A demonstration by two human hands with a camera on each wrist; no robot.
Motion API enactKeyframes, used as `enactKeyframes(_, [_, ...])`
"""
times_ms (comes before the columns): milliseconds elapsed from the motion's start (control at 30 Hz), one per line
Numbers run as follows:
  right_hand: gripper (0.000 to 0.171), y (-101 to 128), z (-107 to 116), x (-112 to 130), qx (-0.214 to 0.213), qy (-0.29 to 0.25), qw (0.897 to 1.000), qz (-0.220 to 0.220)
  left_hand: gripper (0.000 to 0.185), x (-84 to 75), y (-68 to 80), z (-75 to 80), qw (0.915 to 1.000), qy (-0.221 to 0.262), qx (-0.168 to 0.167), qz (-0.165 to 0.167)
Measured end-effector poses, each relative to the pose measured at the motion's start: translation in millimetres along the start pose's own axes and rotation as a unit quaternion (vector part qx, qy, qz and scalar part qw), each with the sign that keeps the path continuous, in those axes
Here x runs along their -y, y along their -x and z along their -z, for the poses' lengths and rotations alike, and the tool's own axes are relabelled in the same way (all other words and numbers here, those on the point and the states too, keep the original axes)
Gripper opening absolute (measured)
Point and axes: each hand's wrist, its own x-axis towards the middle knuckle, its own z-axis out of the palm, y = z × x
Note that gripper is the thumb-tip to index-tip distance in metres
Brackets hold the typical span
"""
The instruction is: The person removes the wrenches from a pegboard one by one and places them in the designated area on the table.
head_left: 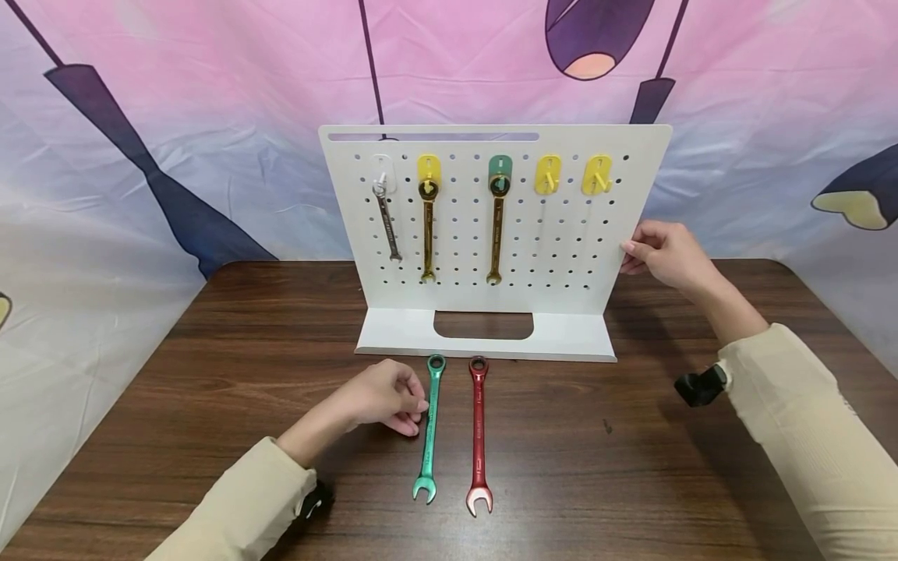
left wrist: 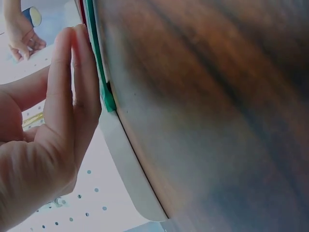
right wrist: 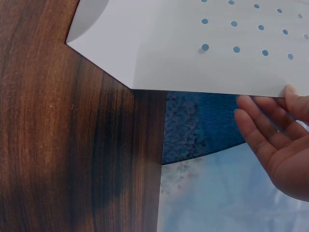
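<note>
Resting on the wooden table (head_left: 210, 374), the left hand (head_left: 382, 397) touched the green wrench (head_left: 429, 428) with loosely curled fingers, beside the red wrench (head_left: 479, 436). The right hand (head_left: 666, 253) gripped the white pegboard (head_left: 491, 226) by its edge.

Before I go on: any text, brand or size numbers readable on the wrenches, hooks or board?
None can be read.
Green wrench by the left hand: shank marking too small.
Red wrench: marking blurred.
Hanging wrenches: markings too small.
Pegboard, at the right hand: no print visible.
</note>
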Motion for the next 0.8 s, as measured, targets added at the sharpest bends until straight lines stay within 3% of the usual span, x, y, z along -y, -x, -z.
enactKeyframes(333, [0.021, 1, -1, 2, -0.005, 0.013, 1.0, 0.002, 0.006, -3.9, -0.6, 7.2, 1.0, 0.007, -0.001, -0.007])
enactKeyframes(800, [0.021, 0, 0, 1, -0.003, 0.007, 1.0, -0.001, 0.006, -4.0, -9.8, 11.8, 0.9993, 0.002, -0.033, -0.019])
